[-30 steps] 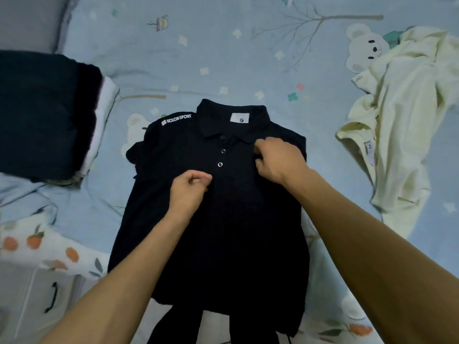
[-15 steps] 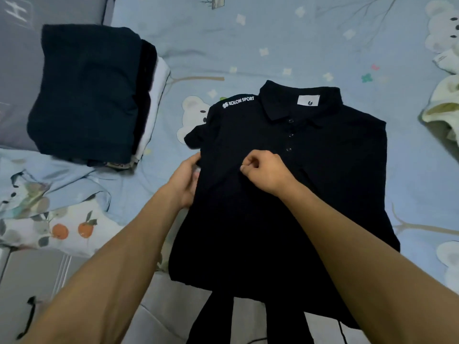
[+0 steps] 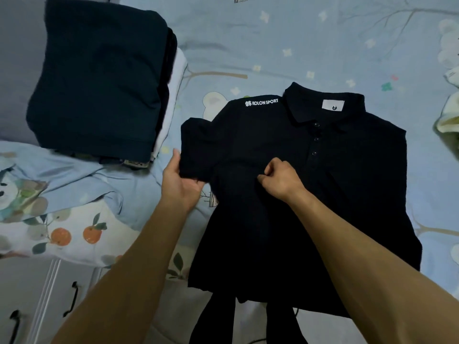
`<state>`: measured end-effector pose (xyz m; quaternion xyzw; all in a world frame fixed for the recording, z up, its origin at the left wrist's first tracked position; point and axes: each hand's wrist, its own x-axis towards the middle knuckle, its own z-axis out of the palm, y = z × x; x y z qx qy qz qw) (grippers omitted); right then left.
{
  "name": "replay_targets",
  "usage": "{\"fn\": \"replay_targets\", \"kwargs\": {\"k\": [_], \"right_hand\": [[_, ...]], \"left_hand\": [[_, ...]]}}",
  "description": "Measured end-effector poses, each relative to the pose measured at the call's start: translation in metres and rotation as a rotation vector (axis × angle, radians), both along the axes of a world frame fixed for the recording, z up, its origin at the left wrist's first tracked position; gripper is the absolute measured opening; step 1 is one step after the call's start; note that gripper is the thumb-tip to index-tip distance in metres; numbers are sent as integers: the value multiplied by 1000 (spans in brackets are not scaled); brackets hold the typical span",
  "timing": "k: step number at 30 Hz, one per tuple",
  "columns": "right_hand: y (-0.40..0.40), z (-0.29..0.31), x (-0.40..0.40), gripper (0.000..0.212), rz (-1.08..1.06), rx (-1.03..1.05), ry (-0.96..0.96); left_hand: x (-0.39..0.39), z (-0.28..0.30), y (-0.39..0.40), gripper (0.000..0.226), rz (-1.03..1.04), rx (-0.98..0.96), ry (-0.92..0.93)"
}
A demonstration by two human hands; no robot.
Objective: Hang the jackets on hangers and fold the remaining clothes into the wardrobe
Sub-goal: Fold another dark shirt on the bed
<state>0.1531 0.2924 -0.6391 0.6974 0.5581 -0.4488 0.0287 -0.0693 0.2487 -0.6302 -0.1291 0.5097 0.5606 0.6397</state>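
Both forearms reach fwd from the bottom of the view; our left hand point(image 3: 179, 181) lies palm-up at the shirt's left side w/ the sleeve point(image 3: 196, 150) edge resting across the fingers, thumb up along the sleeve's outer edge, so it holds the sleeve; our right hand point(image 3: 282, 180) sits knuckles-up mid-chest, fingers curled, pinching a fold of fabric. No containers as such; a stack of folded clothes point(image 3: 99, 78), dark one on top w/ a white layer showing at its right edge, sits on the bed point(image 3: 273, 33) to the upper left. The black polo shirt point(image 3: 323, 194) lies front-up on the blue printed sheet, collar away from us, three buttons, white "KOLON SPORT" on the shoulder, hem over the bed's near edge; a pale garment point(image 3: 449, 115) shows at the right edge.
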Motion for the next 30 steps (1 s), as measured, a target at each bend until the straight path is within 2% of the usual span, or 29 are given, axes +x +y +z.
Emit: {"fn": "replay_targets", "kwargs": {"k": [2,3,5,6,7,8,9,10,11,12,14,17,19,22,25,27,30], "right_hand": [[0,-1,1,19,-28,-14,31],[0,0,3,17,-55,-21,63],[1,6,7,12,-199,-45,203],[1,11,10,15,-330,-65,314],[1,15,14,23,-488,-98,445],[1,20,17,34,-650,-138,582],[1,22,24,46,-785,-170,690],[1,21,31,59,-871,-192,763],[0,19,39,69,-896,-205,790],[-1,18,43,74,-869,-217,783],[-5,20,49,64,-733,-231,681],[-9,15,51,22,-499,-147,360],[-10,12,47,8,-540,-57,336],[-11,14,44,6,-733,52,357],[-16,14,47,5,-682,25,320],[-18,17,49,9,-612,-32,346],[-16,19,51,14,-513,-115,376]], "left_hand": [[3,6,6,37,-133,8,126],[4,7,9,34,-165,-9,256],[12,10,10,32,-227,11,721],[19,17,7,32,-323,137,1004],[29,23,1,33,-488,353,1234],[37,25,-6,40,-717,570,1380],[45,22,-13,53,-990,697,1480],[49,17,-19,70,-1243,710,1575],[50,10,-24,86,-1407,621,1674],[49,3,-28,96,-1481,481,1742],[44,-2,-32,99,-1474,313,1766],[43,-4,-35,88,-1461,356,1780],[39,-2,-36,73,-1454,408,1782],[26,-3,-38,46,-1251,377,1759],[9,-6,-44,34,-1013,233,1674],[9,-4,-45,40,-1036,259,1561],[24,-2,-40,51,-1290,269,1491]]}}
